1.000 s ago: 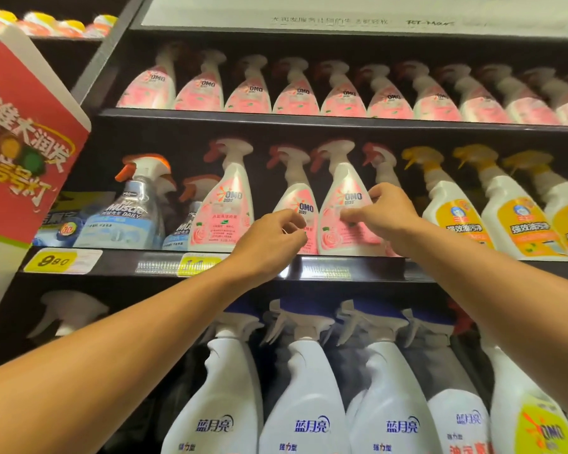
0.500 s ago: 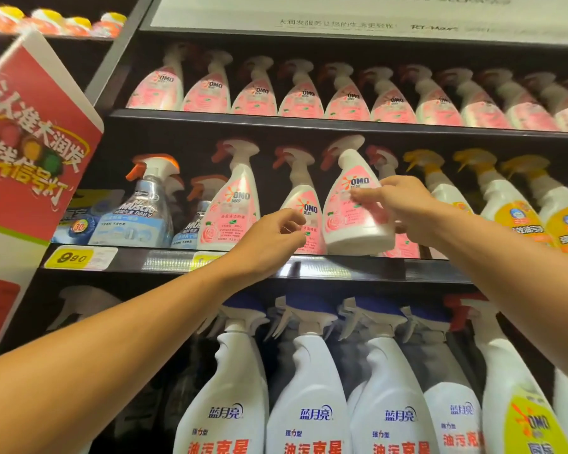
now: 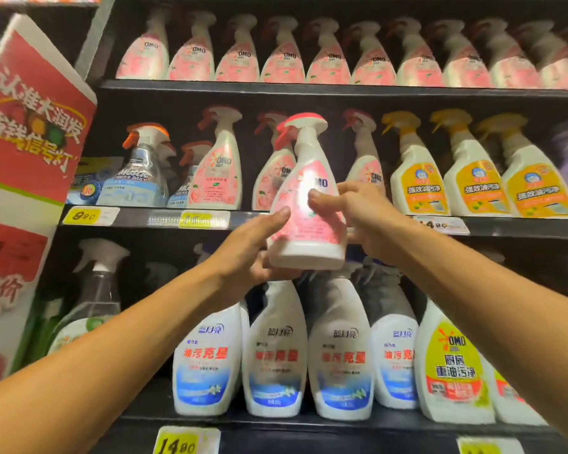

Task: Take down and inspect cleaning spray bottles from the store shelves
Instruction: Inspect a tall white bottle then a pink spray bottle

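Observation:
A pink-labelled OMO spray bottle with a red trigger hangs in front of the middle shelf, off the shelf and upright. My right hand grips its right side, thumb across the label. My left hand holds its lower left side, thumb up the label and fingers under the base. More pink OMO bottles stand on the middle shelf behind it.
A row of pink OMO bottles fills the top shelf. Yellow-labelled sprays stand at the right of the middle shelf. White and blue bottles line the lower shelf. A red promotional sign juts out at left.
My right hand has pulled the pink bottle off the middle shelf toward me. My left hand moved from the shelf edge onto the bottle's lower left side.

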A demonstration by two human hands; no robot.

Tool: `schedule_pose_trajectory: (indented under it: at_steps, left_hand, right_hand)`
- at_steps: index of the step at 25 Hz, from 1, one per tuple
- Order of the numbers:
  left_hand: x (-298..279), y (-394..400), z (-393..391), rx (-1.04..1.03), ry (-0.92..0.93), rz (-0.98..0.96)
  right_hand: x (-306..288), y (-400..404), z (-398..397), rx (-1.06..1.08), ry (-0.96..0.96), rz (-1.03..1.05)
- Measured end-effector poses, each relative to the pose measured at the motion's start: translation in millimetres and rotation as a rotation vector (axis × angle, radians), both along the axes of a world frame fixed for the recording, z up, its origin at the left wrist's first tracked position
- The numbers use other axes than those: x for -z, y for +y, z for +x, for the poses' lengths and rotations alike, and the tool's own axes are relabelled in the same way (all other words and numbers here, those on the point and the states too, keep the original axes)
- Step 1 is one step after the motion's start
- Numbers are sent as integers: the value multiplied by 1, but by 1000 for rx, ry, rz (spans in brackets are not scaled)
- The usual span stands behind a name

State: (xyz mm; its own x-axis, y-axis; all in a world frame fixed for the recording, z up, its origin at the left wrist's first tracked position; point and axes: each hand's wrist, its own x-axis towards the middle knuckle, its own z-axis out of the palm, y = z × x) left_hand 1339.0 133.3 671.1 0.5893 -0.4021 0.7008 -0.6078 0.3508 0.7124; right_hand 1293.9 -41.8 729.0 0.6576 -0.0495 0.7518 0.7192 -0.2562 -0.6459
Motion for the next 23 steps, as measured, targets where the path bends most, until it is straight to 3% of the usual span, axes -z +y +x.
schedule_pose_trajectory:
  at_steps: [4, 8, 14, 20, 23]
  left_hand:
    - [65, -17, -40, 9, 72, 41]
    - [155, -39, -78, 102, 207, -55]
    - [284, -93, -152, 87, 388, -90]
    - [362, -100, -205, 8, 583, -62]
    - [393, -100, -223, 16, 635, 4]
  right_hand:
    - [66, -18, -24, -117, 80, -40]
    - [136, -53, -59, -197, 93, -119]
    - [232, -90, -109, -353, 177, 55]
    - [326, -97, -149, -400, 390, 287]
    - [359, -99, -164, -414, 441, 282]
